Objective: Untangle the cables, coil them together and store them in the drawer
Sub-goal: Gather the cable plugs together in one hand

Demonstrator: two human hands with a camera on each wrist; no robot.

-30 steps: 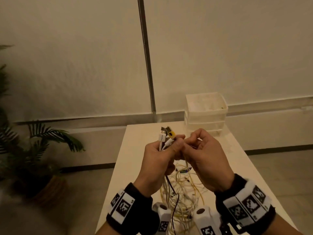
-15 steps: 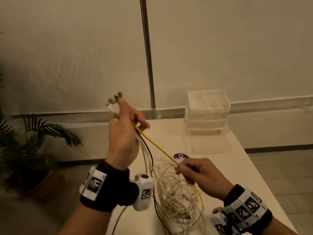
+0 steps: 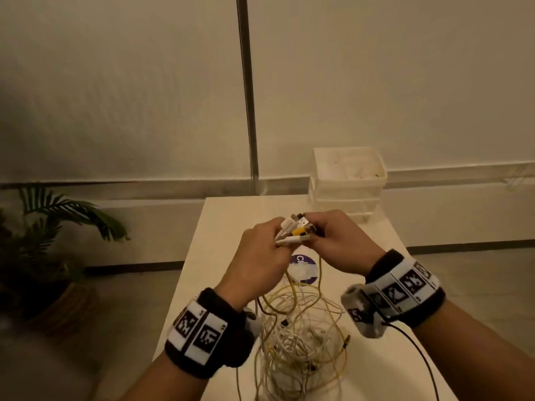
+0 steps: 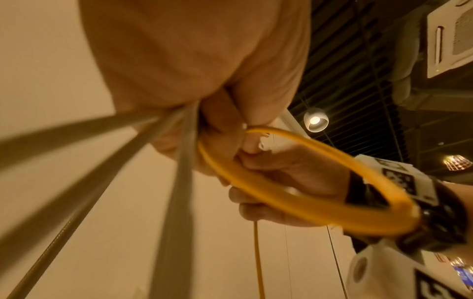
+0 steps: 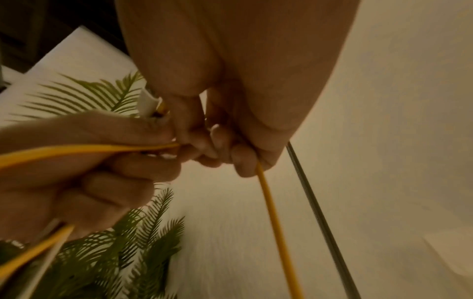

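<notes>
- We clamp the plug ends point(image 3: 295, 231) at frame centre, left hand point(image 3: 257, 261) and right hand point(image 3: 341, 244) both pinching them
- Cables point(image 3: 301, 337) below remain tangled, uncoiled; drawer unit point(image 3: 347, 180) upper right awaits

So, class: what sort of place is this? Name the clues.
Probably an office or studio space indoors: a plain white table, stacked plastic drawers against the wall, a potted palm on the floor.

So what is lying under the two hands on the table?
A round purple sticker, partly covered by the left hand, and loose yellow and white cables on the table. The sticker's text is mostly hidden.
</notes>
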